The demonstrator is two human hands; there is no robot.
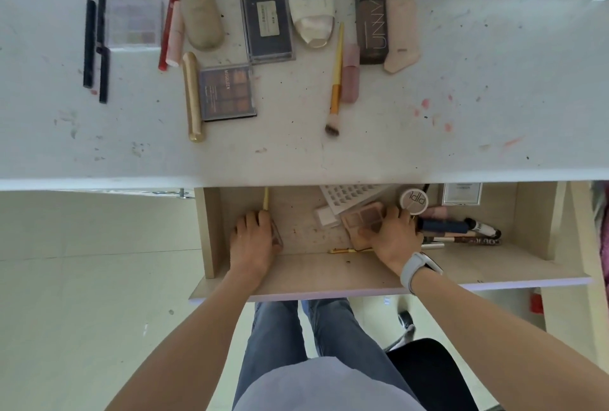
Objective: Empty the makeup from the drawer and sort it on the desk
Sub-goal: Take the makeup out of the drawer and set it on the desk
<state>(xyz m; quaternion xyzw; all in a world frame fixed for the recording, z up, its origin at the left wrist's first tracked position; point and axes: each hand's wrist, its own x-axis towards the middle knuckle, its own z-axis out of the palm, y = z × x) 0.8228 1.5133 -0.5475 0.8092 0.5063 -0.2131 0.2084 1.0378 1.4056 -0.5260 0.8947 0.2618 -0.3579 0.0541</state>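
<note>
In the drawer (362, 273), the right hand (392, 236) grips a flat pink eyeshadow palette (364, 217): light, rigid, best edge-pinched. The left hand (255, 239) seemingly clasps a small clear case (277, 239).

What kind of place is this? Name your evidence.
Probably a home dressing table or vanity desk: makeup laid out on the stained white desk, an open drawer of cosmetics below, both hands reaching in.

Home vanity desk (428, 133) (makeup-strewn)
</note>
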